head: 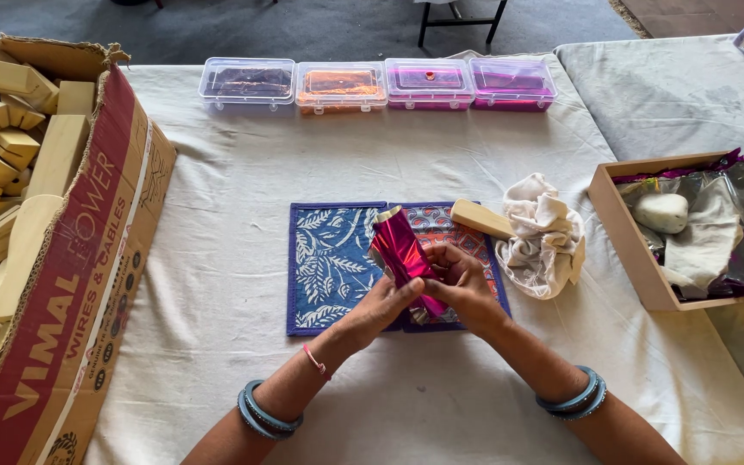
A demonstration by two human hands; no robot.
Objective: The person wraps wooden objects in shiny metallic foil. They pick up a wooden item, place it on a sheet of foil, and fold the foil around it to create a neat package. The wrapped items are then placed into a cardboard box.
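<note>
Right now both hands meet over the middle of the cloth-covered surface (217,362), closed on a block wrapped in shiny pink foil (399,250). The left hand (381,308) grips the block's lower end from about seven o'clock, and the right hand (458,280) pinches the foil from about four o'clock, fingers curled tight against the wrap. The block tilts, its upper end pointing toward eleven o'clock, and it hangs just above a blue leaf-print mat (331,263).

At two o'clock from the hands lies a bare wooden block (480,218), touching a crumpled white rag (544,237). Farther out at three o'clock sits a wooden tray (626,241) holding foil and a pale stone. At twelve o'clock, four clear plastic boxes (381,84) stand in a row. At nine o'clock a cardboard carton (88,258) holds many plain wooden pieces.

To wrap well, I judge the foil should be pulled taut along the block's edges, with one hand steadying the block while the other presses each fold flat. Loose foil near the lower end looks likely to crease or tear if tugged hard.
</note>
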